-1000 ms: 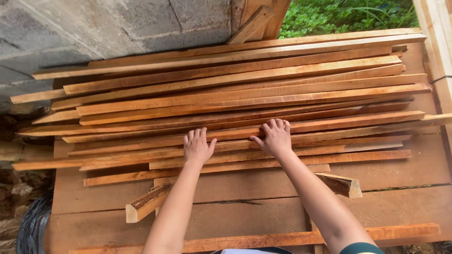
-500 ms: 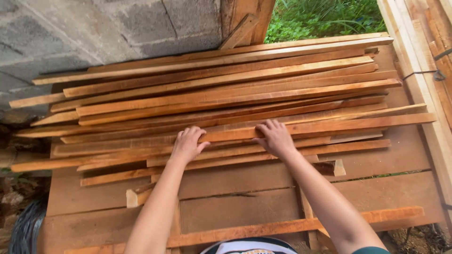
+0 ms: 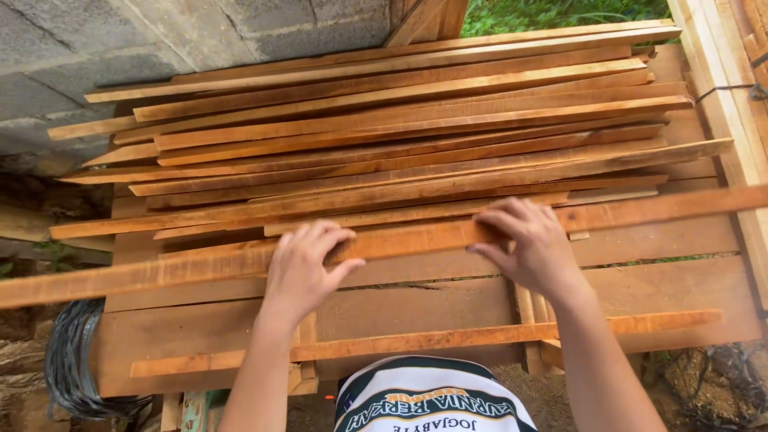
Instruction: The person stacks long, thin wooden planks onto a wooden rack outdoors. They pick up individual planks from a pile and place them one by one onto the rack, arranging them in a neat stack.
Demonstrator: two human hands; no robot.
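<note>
I hold a long thin orange-brown wooden strip crosswise, lifted off the pile and close to the camera. My left hand grips it left of its middle. My right hand grips it right of the middle, fingers over the top edge. Beyond the strip lies a loose pile of several similar wooden slats, fanned across a platform of wide boards. Another thin slat lies alone on the near boards below my hands.
A grey concrete-block wall stands at the back left. Green plants show at the top right. Pale timber runs along the right edge. A coil of dark wire hangs at the lower left.
Both hands went from lying flat on the slats to closing on one strip. They have lifted it off the pile toward me. The view has shifted closer.
</note>
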